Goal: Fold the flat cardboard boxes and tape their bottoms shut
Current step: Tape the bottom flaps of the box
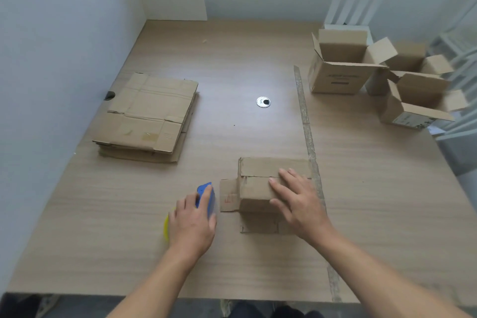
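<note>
Head view: pinning flaps of small brown cardboard box point(255, 190) shut under flat, straight-fingered right hand point(296, 204), gripping blue-and-yellow plastic tape dispenser point(206, 190) in left hand point(192, 222) alongside, seemingly for taping

The bench point(232, 59) is pale wood grain. The tape dispenser point(202, 188) is blue with a yellow edge. The box point(255, 191) is plain brown cardboard, red marks on 1 flap. The flat stack point(147, 113) is brown too.

Illegible dark print on far box point(340, 79), illegible red marks on near flap point(228, 199)
</note>
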{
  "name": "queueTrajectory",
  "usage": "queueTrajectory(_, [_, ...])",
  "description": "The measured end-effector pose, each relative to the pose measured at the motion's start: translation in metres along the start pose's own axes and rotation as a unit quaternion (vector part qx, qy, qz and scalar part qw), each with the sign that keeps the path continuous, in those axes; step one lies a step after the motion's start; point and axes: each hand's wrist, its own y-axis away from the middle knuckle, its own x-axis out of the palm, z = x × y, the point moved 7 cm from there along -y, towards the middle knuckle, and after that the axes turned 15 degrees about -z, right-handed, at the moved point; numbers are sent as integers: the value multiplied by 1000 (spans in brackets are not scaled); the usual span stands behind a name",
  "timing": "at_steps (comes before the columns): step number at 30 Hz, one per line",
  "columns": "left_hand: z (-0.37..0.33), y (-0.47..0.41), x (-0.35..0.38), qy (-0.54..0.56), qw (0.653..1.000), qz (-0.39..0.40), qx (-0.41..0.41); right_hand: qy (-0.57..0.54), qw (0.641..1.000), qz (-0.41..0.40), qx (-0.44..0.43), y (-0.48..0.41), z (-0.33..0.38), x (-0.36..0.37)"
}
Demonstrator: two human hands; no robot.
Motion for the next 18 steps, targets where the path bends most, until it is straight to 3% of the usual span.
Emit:
queueTrajectory(4, [7,9,7,-29,1000,12,0,10,1000,-10,-12,-1,1,0])
queueTrajectory(8, [6,17,14,-35,996,81,-29,19,1000,-14,-17,0,3,-2])
queueTrajectory(18, [6,23,20,43,988,129,-77,21,1000,-4,-6,6,7,-4])
